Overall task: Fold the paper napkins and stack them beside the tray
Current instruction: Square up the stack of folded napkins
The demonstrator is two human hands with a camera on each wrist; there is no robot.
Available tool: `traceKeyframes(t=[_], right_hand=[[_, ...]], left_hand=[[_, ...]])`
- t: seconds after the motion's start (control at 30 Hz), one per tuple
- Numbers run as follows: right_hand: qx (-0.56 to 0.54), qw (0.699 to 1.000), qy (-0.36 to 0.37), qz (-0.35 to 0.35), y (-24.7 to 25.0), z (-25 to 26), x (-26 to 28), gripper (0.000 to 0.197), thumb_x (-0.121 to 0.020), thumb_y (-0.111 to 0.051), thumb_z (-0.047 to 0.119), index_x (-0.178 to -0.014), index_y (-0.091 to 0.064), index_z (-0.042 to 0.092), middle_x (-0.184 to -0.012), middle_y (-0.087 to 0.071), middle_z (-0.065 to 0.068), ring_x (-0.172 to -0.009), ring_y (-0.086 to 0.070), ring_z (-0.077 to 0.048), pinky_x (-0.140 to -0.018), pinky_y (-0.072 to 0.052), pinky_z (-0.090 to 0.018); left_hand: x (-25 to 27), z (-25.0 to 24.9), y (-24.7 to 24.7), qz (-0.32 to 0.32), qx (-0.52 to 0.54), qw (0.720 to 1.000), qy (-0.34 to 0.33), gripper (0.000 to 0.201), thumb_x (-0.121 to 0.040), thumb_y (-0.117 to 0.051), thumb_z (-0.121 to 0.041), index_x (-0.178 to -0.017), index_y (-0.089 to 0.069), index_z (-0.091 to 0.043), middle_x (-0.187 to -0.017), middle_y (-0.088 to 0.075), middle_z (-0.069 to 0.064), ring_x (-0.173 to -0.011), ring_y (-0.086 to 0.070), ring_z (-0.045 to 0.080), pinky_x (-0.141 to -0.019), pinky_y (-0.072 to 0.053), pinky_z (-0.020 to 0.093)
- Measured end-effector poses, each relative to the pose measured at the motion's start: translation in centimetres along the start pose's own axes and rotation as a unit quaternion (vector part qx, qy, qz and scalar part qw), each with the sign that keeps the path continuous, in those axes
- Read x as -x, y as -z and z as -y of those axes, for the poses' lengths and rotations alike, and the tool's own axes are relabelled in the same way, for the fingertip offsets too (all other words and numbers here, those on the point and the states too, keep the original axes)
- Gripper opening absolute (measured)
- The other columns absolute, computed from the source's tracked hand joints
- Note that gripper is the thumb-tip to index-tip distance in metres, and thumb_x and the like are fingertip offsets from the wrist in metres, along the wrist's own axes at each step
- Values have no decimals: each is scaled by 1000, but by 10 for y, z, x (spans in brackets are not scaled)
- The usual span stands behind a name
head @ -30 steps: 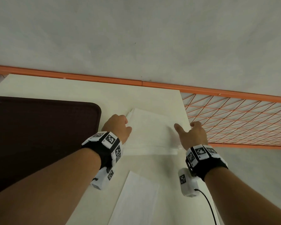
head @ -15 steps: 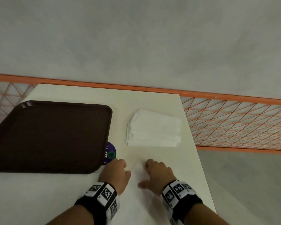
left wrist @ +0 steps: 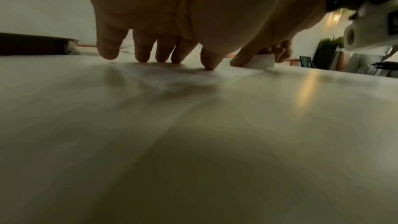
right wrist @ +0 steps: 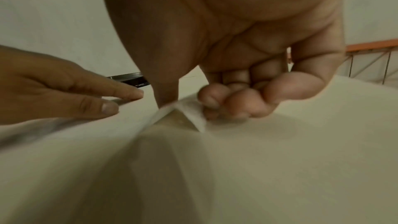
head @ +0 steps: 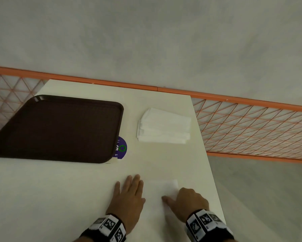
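Your left hand [head: 129, 194] lies flat, pinning the unfolded napkin [right wrist: 181, 113] to the tabletop [head: 77, 189] | your right hand [head: 185, 201] pinches its raised corner, likely starting a fold | folded napkin stack [head: 164, 128] right of the tray [head: 59, 128]

tray [head: 56, 128] left on table [head: 59, 198], napkin stack [head: 164, 128] right of it

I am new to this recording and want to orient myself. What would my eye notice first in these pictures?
Probably the dark brown tray at the table's far left, with the stack of folded napkins lying to its right, apart from it. Near the front edge, the left hand presses flat on an unfolded napkin, while the right hand pinches up its corner.
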State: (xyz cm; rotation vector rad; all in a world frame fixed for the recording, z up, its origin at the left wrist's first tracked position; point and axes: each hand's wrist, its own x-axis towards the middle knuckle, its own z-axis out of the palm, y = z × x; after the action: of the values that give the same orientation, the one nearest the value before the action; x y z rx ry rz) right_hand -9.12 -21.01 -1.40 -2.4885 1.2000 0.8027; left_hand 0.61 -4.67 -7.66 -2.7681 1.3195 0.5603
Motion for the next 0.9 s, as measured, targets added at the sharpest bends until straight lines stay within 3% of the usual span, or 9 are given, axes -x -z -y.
traceKeyframes(t=[0.13, 0.23, 0.3, 0.37, 0.47, 0.57, 0.67, 0.8, 0.9], right_hand=[[41, 982, 135, -122, -7, 0, 1, 63, -95, -35, 57, -144, -29, 18, -149, -33, -4, -137, -31, -26, -111, -31, -45], [34, 966, 246, -66, -24, 14, 0, 63, -103, -23, 41, -154, 5, 16, -161, 16, 0, -149, 12, -22, -118, 4, -45], [34, 964, 262, -32, -39, 19, -4, 62, -103, -18, 38, -152, 13, 17, -150, 33, 3, -147, 21, -23, -114, 13, -44], [47, 967, 251, -28, -55, 15, -10, 65, -100, -11, 49, -151, 18, 19, -143, 39, 7, -144, 27, -22, -112, 18, -48], [53, 973, 218, -46, -68, -5, -18, 81, -90, -6, 71, -145, 26, 22, -144, 42, 12, -137, 35, -17, -108, 20, -53], [48, 971, 208, -105, -68, -29, -20, 80, -93, -15, 70, -152, 1, 19, -159, 13, 9, -147, 10, -19, -112, 1, -58], [61, 961, 213, -164, -50, -34, -18, 65, -94, -28, 62, -137, -47, 19, -147, -43, 3, -132, -47, -23, -97, -44, -52], [12, 971, 221, -90, -17, -20, -22, 60, -87, -52, 57, -135, -39, 24, -135, -42, 5, -124, -42, -21, -101, -37, -37], [-41, 984, 172, -11, -7, -5, -29, 51, -82, -65, 47, -123, -46, 23, -123, -57, 1, -113, -54, -23, -91, -43, -32]], left_hand=[[-6, 0, -12, -41, -10, 998, -36, 55, -80, -34, -35, -112, -71, -10, -125, -64, 10, -108, -66, 29, -77, -54, 53], [-7, 1, -17, -35, -1, 999, -40, 55, -80, -34, -31, -116, -69, -10, -128, -62, 10, -118, -57, 29, -94, -47, 50], [-6, 4, -22, -28, -7, 997, -65, 56, -83, -36, -36, -126, -60, -11, -133, -58, 9, -127, -41, 26, -106, -25, 47], [-3, 11, -22, -13, -23, 997, -71, 60, -85, -37, -47, -133, -47, -11, -141, -51, 8, -135, -30, 26, -109, -9, 44], [-2, 27, -21, 10, -19, 998, -52, 67, -90, -31, -60, -137, -43, -13, -147, -43, 4, -139, -24, 24, -109, -6, 46], [-2, 36, -22, 31, -18, 999, -36, 71, -92, -19, -65, -138, -41, -15, -149, -40, 1, -134, -34, 24, -108, -6, 49], [-6, 36, -26, 9, -25, 999, -27, 73, -92, -17, -66, -137, -41, -14, -150, -39, 3, -133, -36, 24, -107, -9, 52], [-12, 23, -10, 16, -12, 1000, 0, 75, -78, -32, -67, -118, -65, -11, -126, -62, 8, -115, -58, 29, -88, -48, 56], [-14, 11, 17, -18, -9, 1000, -6, 68, -74, -36, -65, -108, -68, -16, -116, -64, 4, -106, -57, 25, -79, -54, 44]])
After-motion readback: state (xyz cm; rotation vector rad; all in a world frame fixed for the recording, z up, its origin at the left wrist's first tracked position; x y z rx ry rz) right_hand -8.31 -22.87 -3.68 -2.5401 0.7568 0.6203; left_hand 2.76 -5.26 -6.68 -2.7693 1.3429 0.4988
